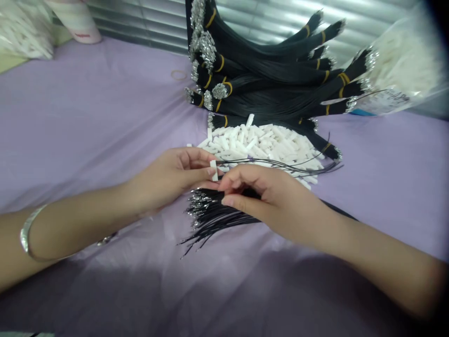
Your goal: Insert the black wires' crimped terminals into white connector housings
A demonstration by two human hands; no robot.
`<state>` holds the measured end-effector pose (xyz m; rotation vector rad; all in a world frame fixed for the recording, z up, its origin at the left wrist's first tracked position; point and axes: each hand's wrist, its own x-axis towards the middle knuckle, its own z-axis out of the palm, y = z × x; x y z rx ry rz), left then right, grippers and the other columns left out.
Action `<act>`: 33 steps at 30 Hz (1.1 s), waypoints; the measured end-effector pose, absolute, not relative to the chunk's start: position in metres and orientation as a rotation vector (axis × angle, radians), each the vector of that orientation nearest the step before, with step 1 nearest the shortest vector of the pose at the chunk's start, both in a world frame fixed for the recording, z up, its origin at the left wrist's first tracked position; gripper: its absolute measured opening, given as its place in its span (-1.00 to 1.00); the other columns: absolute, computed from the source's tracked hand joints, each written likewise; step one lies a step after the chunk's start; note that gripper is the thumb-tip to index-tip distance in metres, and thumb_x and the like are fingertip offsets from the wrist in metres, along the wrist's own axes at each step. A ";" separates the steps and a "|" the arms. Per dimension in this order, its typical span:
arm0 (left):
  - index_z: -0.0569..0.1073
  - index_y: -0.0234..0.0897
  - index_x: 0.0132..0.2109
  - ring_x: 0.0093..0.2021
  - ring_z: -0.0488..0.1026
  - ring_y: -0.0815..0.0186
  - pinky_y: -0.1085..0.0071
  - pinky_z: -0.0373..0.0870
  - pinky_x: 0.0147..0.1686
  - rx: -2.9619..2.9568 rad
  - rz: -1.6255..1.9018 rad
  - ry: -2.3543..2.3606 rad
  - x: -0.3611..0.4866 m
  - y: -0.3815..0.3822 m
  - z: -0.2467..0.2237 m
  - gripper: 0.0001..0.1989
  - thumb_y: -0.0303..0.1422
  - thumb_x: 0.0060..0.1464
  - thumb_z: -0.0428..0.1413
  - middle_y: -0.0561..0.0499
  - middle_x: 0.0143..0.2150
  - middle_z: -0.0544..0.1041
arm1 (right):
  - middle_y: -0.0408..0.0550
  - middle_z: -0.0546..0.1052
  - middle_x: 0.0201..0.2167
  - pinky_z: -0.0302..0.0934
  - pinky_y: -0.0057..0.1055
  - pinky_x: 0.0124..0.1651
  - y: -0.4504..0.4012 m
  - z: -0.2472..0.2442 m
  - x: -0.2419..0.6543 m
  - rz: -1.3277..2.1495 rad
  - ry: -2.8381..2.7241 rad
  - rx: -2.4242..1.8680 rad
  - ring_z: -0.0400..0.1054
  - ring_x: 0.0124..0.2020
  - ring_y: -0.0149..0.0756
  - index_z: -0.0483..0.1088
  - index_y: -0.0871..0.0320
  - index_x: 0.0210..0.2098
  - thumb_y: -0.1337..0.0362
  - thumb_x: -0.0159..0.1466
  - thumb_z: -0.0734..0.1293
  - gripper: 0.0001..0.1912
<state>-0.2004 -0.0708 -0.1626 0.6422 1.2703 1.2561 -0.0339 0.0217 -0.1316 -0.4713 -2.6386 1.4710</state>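
Note:
My left hand (178, 175) pinches a small white plastic piece (214, 171) between thumb and fingers. Several thin black wires (280, 164) run rightward from beside that piece. Close by on the right, my right hand (256, 189) has thumb and index finger together over a loose bundle of black wires (224, 220) with silvery metal ends; whatever lies between its fingertips is too small to make out. Behind both hands is a heap of white plastic pieces (273, 142).
Tied bundles of black wires (266, 70) are stacked at the back against window blinds (147, 18). A clear bag of white pieces (403, 70) stands at back right, another bag (26, 32) and a cup (79, 21) at back left. Purple cloth (70, 126) covers the table.

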 end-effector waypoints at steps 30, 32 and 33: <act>0.56 -0.29 -0.27 -0.38 0.54 0.39 0.61 0.50 -0.31 0.869 1.142 1.453 -0.197 -0.075 -0.156 -0.89 -0.40 -0.01 0.22 0.03 -0.32 0.59 | -0.20 0.41 -0.65 0.02 -0.60 -0.61 0.041 -0.138 -0.039 1.213 -2.510 -0.684 0.17 -0.63 -0.57 0.45 0.23 -0.53 0.38 0.07 0.29 -0.89; 0.56 -0.31 -0.27 -0.40 0.54 0.40 0.62 0.50 -0.34 0.840 1.147 1.469 -0.197 -0.075 -0.155 -0.88 -0.43 -0.03 0.23 0.03 -0.34 0.59 | -0.20 0.40 -0.65 0.03 -0.60 -0.61 0.041 -0.138 -0.040 1.207 -2.519 -0.691 0.16 -0.63 -0.57 0.45 0.24 -0.54 0.38 0.06 0.29 -0.89; 0.55 -0.32 -0.26 -0.40 0.54 0.40 0.63 0.50 -0.34 0.830 1.148 1.476 -0.197 -0.075 -0.155 -0.87 -0.44 -0.03 0.23 0.03 -0.35 0.59 | -0.20 0.40 -0.65 0.03 -0.60 -0.61 0.041 -0.137 -0.040 1.204 -2.527 -0.693 0.16 -0.64 -0.58 0.45 0.24 -0.54 0.38 0.06 0.29 -0.89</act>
